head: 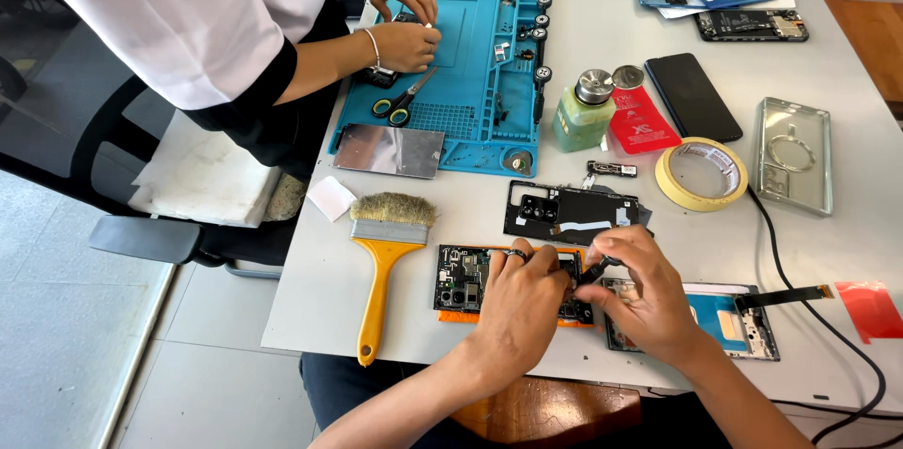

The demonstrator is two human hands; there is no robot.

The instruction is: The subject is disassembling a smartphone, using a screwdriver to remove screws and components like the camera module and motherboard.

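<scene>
On the white worktable (602,63), the largest item is the blue repair mat (470,45) at the far side, where a co-worker in a white top works with both hands; scissors (403,103) lie on the mat close to those hands. Below the mat lies a metal plate (388,150), and to the right sit a dark phone (692,96), a clear phone case (795,156) and a roll of masking tape (701,173), all set well apart from the near edge. A yellow-handled brush (384,261) lies left of the work zone, handle toward the person, within reach.

At the near edge, the opened phone body (470,280), with its circuit board exposed, lies flat on an orange backing. The left hand (519,303) rests on it, fingers curled and pressing down, apparently to steady it. The right hand (644,303) is closed around a small black tool (594,270), its tip directed at the board just beside the left fingers; the pinch grip suits fine work. A black rear frame (569,214) lies just beyond the hands, and a second phone frame with a blue panel (729,322) lies partly beneath the right hand. A green solvent bottle (583,115) stands upright farther off.
</scene>
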